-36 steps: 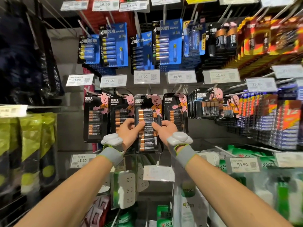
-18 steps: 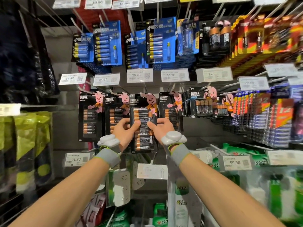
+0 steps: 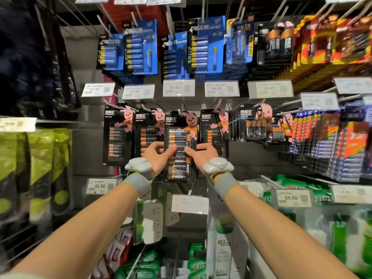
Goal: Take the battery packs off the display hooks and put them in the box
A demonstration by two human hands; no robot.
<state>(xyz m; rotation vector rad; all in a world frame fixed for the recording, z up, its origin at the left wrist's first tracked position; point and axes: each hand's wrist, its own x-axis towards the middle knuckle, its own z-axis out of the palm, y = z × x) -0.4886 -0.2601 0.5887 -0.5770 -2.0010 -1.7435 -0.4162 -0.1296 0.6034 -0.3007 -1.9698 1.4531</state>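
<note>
Black bunny-print battery blister pack on its thin metal hook: your left hand & right hand grip both edges, fingers curled round. Mid-unhook; next slide it off twd you

Back wall: grey panel behind the hung goods, with seams running across it
Price tags: white cards in clear holders, in rows across the display
Left side: dark bags above, yellow-green packs below
Lower rows: packaged white power strips, green packets to the right
Light: even indoor light, edges of the view blurred
</note>
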